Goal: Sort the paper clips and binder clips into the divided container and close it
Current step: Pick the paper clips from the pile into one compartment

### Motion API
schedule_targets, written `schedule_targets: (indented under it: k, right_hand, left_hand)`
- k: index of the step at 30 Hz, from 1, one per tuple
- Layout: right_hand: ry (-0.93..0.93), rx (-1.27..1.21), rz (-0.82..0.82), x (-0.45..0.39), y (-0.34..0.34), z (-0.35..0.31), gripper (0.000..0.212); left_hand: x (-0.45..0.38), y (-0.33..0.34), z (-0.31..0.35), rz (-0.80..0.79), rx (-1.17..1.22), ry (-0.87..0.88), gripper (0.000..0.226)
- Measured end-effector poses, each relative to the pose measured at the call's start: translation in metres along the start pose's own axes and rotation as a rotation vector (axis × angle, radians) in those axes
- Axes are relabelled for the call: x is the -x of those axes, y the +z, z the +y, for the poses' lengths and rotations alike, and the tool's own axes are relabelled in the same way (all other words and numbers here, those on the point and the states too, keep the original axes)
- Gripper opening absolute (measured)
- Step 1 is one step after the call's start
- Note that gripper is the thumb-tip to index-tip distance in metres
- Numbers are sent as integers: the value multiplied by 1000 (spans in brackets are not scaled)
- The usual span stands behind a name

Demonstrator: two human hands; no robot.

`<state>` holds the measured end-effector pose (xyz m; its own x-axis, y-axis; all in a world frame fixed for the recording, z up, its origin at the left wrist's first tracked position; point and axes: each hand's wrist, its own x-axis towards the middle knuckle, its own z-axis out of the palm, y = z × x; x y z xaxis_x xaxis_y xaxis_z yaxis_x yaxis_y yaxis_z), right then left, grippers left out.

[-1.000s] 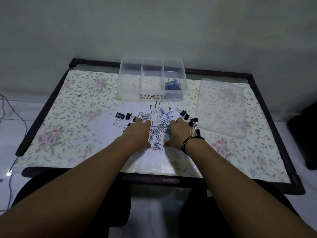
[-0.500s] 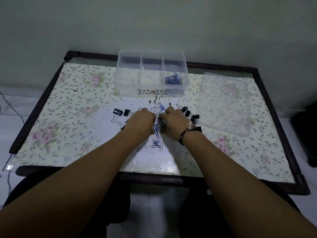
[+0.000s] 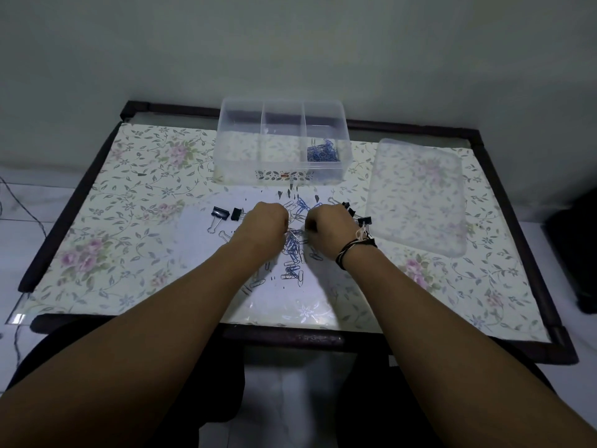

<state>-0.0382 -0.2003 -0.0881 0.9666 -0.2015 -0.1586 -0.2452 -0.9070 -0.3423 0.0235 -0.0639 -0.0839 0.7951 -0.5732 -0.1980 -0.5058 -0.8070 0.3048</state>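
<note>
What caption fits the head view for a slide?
Both hands, left and right, gather paper clips before the divided container; its lid lies aside.

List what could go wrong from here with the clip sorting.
1. Both hands, left and right, are curled over the mixed pile of paper clips; silver and blue ones lie tangled, so a handful may well mix colours.
2. Only the right compartment of the divided container holds blue clips; a careless drop could land in a neighbouring section.
3. Binder clips lie at the pile's edges and could be overlooked, or swept toward the lid.
</note>
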Motion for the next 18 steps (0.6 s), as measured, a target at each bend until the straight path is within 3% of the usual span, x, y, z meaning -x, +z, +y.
schedule_targets:
  k: [2, 8, 12, 18]
  right_hand:
    - [53, -110, 41, 1, -11, 2, 18]
    - [204, -561, 169, -7, -57, 13, 10]
    - [259, -826, 228, -36, -85, 27, 20]
    - [302, -702, 314, -100, -107, 34, 10]
  left_hand:
    - [-2, -7, -1, 40, 108, -14, 18]
    - [-17, -49, 9, 190, 368, -12, 2]
    - [-42, -76, 20, 268, 492, -5, 6]
    - [-108, -94, 43, 432, 562, 1, 5]
